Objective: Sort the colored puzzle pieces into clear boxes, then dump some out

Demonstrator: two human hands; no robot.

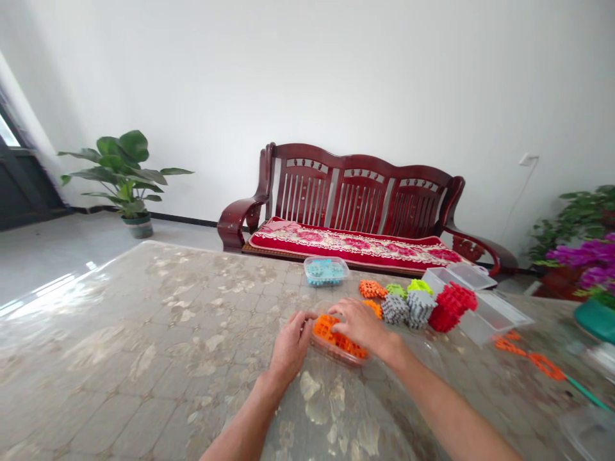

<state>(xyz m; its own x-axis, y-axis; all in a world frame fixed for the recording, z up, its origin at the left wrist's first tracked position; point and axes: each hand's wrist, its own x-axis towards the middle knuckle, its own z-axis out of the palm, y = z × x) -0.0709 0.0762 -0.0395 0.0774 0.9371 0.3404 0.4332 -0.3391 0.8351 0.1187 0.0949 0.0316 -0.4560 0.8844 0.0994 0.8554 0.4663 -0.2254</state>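
Note:
A shallow clear plastic box of orange interlocking pieces [336, 342] lies on the marbled table [158, 333] in front of me. My left hand [291, 342] grips the box's left end, fingers curled on the rim. My right hand [362, 324] lies over the box, fingers bent down onto the orange pieces; whether it pinches one is hidden. Just beyond my right hand stand built clusters: orange [372, 289], green [396, 290], yellow-green [419, 286], grey [408, 308] and red [451, 306].
A clear tub of light blue pieces [326, 271] sits further back. Empty clear boxes and lids [485, 307] lie at the right, with loose orange strips [526, 355] and a green stick [583, 390]. A red wooden bench [355, 211] stands behind the table; potted plants flank it.

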